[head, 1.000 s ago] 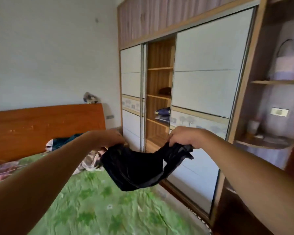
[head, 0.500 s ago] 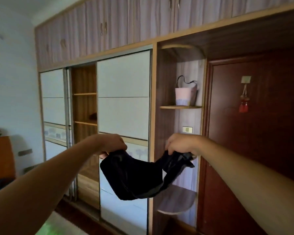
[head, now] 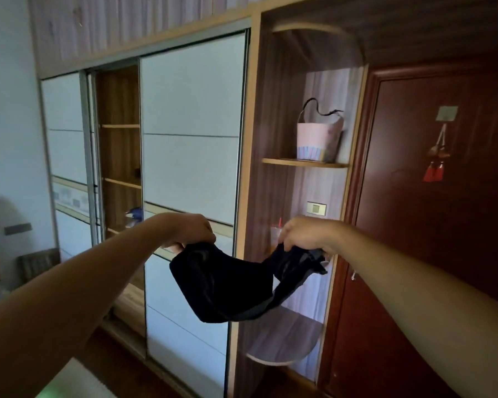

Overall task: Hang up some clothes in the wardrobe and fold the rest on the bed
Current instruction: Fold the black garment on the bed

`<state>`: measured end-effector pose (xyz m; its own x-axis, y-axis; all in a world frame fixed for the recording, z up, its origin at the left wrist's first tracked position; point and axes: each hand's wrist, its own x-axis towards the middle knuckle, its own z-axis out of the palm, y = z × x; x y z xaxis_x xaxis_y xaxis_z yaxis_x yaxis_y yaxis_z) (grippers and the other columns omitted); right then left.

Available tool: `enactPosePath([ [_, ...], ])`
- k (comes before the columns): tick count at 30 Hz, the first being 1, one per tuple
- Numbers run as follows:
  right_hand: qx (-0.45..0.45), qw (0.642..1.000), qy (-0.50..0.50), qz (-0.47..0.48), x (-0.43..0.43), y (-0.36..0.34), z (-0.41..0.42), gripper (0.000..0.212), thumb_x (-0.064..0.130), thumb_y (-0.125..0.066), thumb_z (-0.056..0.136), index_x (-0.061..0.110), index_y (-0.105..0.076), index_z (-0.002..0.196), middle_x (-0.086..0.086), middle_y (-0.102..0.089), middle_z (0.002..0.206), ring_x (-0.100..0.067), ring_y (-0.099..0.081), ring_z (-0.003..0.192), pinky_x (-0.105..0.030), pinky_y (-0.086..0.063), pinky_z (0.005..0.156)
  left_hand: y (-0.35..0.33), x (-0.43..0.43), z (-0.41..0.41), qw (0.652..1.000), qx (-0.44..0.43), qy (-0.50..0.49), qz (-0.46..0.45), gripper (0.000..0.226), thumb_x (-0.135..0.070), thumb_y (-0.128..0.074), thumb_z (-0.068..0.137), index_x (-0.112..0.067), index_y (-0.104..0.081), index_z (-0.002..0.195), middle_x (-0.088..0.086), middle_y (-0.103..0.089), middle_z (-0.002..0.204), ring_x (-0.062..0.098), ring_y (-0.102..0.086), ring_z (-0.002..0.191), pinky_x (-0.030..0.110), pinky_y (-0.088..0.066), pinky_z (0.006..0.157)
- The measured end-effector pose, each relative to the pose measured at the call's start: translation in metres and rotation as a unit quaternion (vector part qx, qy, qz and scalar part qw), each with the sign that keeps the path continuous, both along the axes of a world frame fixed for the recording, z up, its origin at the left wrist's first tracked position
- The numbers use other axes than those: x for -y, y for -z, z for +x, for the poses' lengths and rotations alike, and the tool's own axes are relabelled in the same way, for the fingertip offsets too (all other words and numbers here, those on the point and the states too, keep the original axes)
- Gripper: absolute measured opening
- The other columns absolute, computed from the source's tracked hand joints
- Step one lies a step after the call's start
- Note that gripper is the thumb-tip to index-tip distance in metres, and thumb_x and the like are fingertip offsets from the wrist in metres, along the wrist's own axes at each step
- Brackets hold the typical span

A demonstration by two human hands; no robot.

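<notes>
Garment [head: 230, 285], dark and limp, sags in mid-air between my hands, in front of the wardrobe [head: 193, 104]. My left hand [head: 194, 229] grips one bunched edge at the cloth's 10 o'clock; my right hand [head: 305, 235] clutches the other edge at its 2 o'clock. An open shelf bay [head: 120, 156] shows at 9 o'clock of the view. A pink bag [head: 318, 139] sits on a corner shelf [head: 282, 161] at 1 o'clock, and a red tassel [head: 433, 170] hangs on the dark door [head: 414, 254] at 3 o'clock.
</notes>
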<state>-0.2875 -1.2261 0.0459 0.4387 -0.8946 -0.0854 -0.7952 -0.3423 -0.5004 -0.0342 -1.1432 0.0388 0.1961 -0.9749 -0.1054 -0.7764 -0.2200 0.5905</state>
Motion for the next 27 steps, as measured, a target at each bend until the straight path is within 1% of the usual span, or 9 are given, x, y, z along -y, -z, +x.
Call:
enactPosePath([
  [2,-0.010,1.000,-0.024,-0.008,0.028,0.007,0.026,0.027,0.001,-0.060,0.085,-0.013,-0.062,0.108,0.000,-0.046,0.095,-0.025,-0.049,0.077,-0.031,-0.039,0.064,0.006,0.026,0.023,1.000,0.013,-0.010,0.004,0.027,-0.023,-0.058,0.094,-0.007,-0.067,0.114,0.018,-0.069,0.112,0.030,-0.071,0.096,0.035,-0.061,0.069],
  [3,-0.018,0.999,-0.037,-0.024,0.044,0.009,0.039,0.030,0.006,-0.062,0.085,-0.010,-0.064,0.110,-0.014,-0.030,0.131,-0.029,-0.055,0.080,-0.033,-0.046,0.069,0.008,0.039,0.035,1.000,0.019,-0.018,0.006,0.027,-0.023,-0.058,0.094,-0.009,-0.067,0.115,0.016,-0.069,0.111,0.030,-0.071,0.097,0.034,-0.062,0.067],
  [4,-0.033,0.997,-0.050,-0.042,0.060,0.010,0.053,0.031,0.011,-0.063,0.083,-0.002,-0.068,0.110,-0.024,-0.068,0.110,-0.032,-0.063,0.088,-0.037,-0.053,0.077,0.009,0.051,0.047,0.999,0.025,-0.025,0.007,0.026,-0.024,-0.059,0.094,-0.011,-0.067,0.115,0.013,-0.069,0.109,0.029,-0.071,0.098,0.033,-0.062,0.066],
  [8,-0.052,0.993,-0.098,-0.050,0.113,0.012,0.107,0.033,0.018,-0.065,0.080,0.008,-0.071,0.111,-0.015,-0.071,0.111,-0.032,-0.067,0.103,-0.044,-0.056,0.091,0.009,0.090,0.091,0.997,0.049,-0.055,0.016,0.027,-0.025,-0.059,0.095,-0.011,-0.066,0.116,0.014,-0.068,0.109,0.032,-0.070,0.099,0.042,-0.062,0.078],
  [12,-0.035,0.989,-0.131,-0.064,0.157,0.016,0.164,0.033,0.005,-0.061,0.088,-0.008,-0.066,0.118,-0.022,-0.064,0.125,-0.036,-0.060,0.117,-0.047,-0.052,0.094,0.008,0.120,0.128,0.994,0.068,-0.087,0.020,0.024,-0.024,-0.056,0.097,-0.011,-0.065,0.115,0.012,-0.067,0.105,0.026,-0.068,0.088,0.030,-0.058,0.060],
  [17,-0.012,0.983,-0.177,-0.052,0.213,0.023,0.225,0.035,0.004,-0.060,0.084,-0.005,-0.066,0.118,-0.026,-0.065,0.123,-0.040,-0.065,0.110,-0.037,-0.053,0.072,0.016,0.154,0.171,0.985,0.081,-0.148,0.043,0.019,-0.025,-0.057,0.097,-0.011,-0.064,0.107,0.015,-0.067,0.100,0.023,-0.065,0.077,0.029,-0.055,0.056],
  [21,-0.021,0.969,-0.236,-0.067,0.247,0.029,0.264,0.035,0.002,-0.055,0.088,-0.010,-0.063,0.120,-0.027,-0.063,0.125,-0.038,-0.066,0.104,-0.042,-0.055,0.079,0.023,0.169,0.194,0.973,0.090,-0.205,0.052,0.021,-0.028,-0.060,0.095,-0.010,-0.066,0.106,0.011,-0.067,0.092,0.020,-0.063,0.072,0.032,-0.057,0.063],
  [24,-0.022,0.955,-0.282,-0.085,0.277,0.034,0.288,0.034,0.001,-0.051,0.088,-0.008,-0.064,0.119,-0.026,-0.064,0.122,-0.035,-0.065,0.105,-0.034,-0.047,0.070,0.033,0.179,0.212,0.960,0.081,-0.264,0.045,0.022,-0.027,-0.058,0.096,-0.013,-0.065,0.111,0.013,-0.069,0.101,0.023,-0.067,0.079,0.033,-0.060,0.063],
  [27,-0.033,0.942,-0.314,-0.111,0.296,0.039,0.306,0.033,0.001,-0.048,0.089,-0.004,-0.066,0.116,-0.023,-0.064,0.118,-0.035,-0.064,0.107,-0.032,-0.047,0.071,0.040,0.182,0.224,0.952,0.073,-0.293,0.040,0.018,-0.024,-0.057,0.095,-0.012,-0.066,0.106,0.009,-0.067,0.092,0.023,-0.066,0.073,0.032,-0.059,0.062],
])
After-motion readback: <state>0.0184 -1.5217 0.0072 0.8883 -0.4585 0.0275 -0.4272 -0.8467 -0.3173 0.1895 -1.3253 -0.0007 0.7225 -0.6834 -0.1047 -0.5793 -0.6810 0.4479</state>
